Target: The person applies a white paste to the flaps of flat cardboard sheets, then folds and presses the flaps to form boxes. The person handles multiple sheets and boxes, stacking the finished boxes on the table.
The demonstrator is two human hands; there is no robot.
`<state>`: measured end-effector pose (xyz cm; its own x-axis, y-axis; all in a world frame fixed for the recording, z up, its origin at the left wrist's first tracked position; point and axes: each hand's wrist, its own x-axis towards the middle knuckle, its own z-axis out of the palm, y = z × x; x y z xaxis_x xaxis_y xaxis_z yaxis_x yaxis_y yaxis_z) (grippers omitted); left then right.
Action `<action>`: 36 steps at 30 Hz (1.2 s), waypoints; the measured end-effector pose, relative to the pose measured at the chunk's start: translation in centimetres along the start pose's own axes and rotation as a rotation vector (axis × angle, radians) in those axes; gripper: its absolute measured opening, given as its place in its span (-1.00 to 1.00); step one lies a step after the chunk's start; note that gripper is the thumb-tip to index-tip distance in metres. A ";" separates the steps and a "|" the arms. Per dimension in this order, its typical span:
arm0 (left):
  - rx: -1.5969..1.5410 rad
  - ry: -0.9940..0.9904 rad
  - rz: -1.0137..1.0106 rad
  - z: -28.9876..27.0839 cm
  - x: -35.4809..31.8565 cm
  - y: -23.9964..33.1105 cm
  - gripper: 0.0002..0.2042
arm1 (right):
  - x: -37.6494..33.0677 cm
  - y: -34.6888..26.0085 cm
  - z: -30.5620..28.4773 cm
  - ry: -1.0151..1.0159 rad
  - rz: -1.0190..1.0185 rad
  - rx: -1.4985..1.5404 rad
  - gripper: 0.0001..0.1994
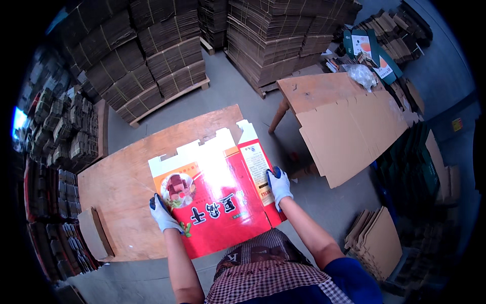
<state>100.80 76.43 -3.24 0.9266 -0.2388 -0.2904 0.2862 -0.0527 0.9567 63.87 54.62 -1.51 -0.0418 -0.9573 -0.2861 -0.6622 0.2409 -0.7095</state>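
A flat, unfolded red printed carton with white flaps along its far edge lies on a wooden work table. My left hand, in a white and blue glove, grips the carton's left edge near a round food picture. My right hand, gloved the same way, holds the carton's right side panel at the table's right end. Both forearms come in from the lower edge above a checked apron.
Bundled stacks of flat brown cardboard stand on pallets behind the table. A second wooden table at the right carries large plain cardboard blanks. More flat boxes lean at the lower right; dark bundles line the left.
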 end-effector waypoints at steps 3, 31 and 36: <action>-0.045 -0.134 -0.119 -0.5 -1.4 1.5 -0.71 | -1.1 -0.6 -1.8 0.063 -0.003 0.109 -0.49; 0.015 0.122 0.751 -3.3 -20.3 11.3 -0.59 | -12.4 -0.9 -14.0 -0.241 -0.449 0.751 -0.45; 0.028 0.153 0.732 -3.8 -20.2 11.0 -0.60 | -12.5 -2.0 -14.8 -0.254 -0.421 0.804 -0.42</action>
<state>86.15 84.37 13.08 0.9020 -0.0847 0.4234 -0.4213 0.0422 0.9059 54.67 63.72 13.02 0.3103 -0.9501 0.0306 0.1332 0.0116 -0.9910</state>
